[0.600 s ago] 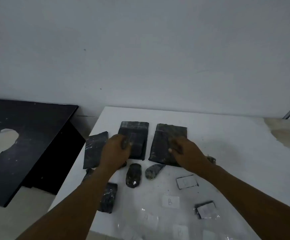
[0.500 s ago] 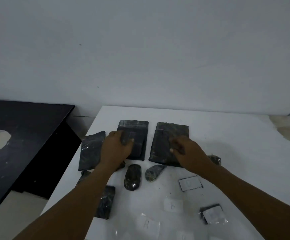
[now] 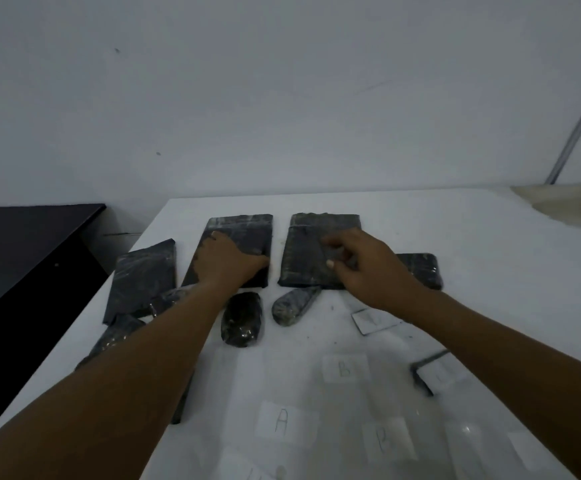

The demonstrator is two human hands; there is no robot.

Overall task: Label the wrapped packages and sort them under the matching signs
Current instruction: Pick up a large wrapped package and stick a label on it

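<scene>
Two flat black wrapped packages lie side by side at the far middle of the white table [image 3: 472,258]. My left hand [image 3: 228,263] rests flat on the left package [image 3: 244,226], fingers spread over its near half. My right hand [image 3: 362,268] sits on the right package [image 3: 310,251] with fingers curled, thumb and forefinger pinching at its top surface. Paper labels lettered A [image 3: 282,420], B [image 3: 344,369] and P [image 3: 384,439] lie near me under clear film.
More black packages: a flat one [image 3: 143,278] at the left edge, an oval one [image 3: 242,318], a tapered one [image 3: 292,304], one behind my right wrist [image 3: 422,270], one under my left forearm [image 3: 116,336]. Two black-edged white cards [image 3: 374,321] [image 3: 436,374] lie right. A black table [image 3: 22,258] stands left.
Both hands stay on the same two flat packages. My left hand has slid a little further onto its package; the view has tilted down, showing more labels.
</scene>
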